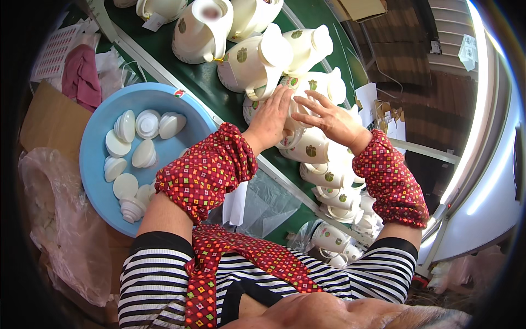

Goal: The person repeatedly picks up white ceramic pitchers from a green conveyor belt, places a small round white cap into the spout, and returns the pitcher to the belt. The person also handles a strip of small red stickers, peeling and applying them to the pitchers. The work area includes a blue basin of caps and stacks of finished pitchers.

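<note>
Among a crowded row of cream jugs, my left hand (270,119) lies against one jug (297,124), its fingers stretched along the side and its thumb bent round the near part. Facing it, my right hand (331,122) has its fingers spread over the same jug, the tips close to or touching it. That jug is partly hidden by both hands. Just beyond stand a jug with a green printed emblem (244,55) and a second one lying tilted (316,86). More printed jugs (309,148) are packed below my right hand.
At left a round blue basin (93,181) holds several white stepped lids (147,124). The green conveyor belt (203,82) has a metal edge rail (150,68). A pink cloth (82,77), cardboard (46,118) and clear plastic bags (60,219) lie further left. A bright light tube (475,109) runs at right.
</note>
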`<state>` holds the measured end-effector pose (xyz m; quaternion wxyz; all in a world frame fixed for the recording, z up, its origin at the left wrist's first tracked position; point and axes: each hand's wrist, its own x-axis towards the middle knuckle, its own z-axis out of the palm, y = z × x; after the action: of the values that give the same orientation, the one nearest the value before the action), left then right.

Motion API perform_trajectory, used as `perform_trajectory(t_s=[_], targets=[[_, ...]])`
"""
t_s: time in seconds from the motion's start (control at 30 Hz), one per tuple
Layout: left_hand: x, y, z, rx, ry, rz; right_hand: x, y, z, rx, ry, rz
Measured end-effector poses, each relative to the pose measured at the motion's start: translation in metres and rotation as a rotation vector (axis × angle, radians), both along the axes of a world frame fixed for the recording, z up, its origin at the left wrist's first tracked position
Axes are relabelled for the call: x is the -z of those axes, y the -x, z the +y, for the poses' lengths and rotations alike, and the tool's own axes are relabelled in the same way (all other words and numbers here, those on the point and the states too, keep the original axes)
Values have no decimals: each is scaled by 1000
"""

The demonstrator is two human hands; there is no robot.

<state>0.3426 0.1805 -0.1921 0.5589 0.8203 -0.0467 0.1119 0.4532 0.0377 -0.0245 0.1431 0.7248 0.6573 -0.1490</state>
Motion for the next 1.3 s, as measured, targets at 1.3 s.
perform_trajectory(t_s=[1.3], targets=[[5, -3, -2, -2, -31, -10, -5, 35, 51, 995, 322, -36]])
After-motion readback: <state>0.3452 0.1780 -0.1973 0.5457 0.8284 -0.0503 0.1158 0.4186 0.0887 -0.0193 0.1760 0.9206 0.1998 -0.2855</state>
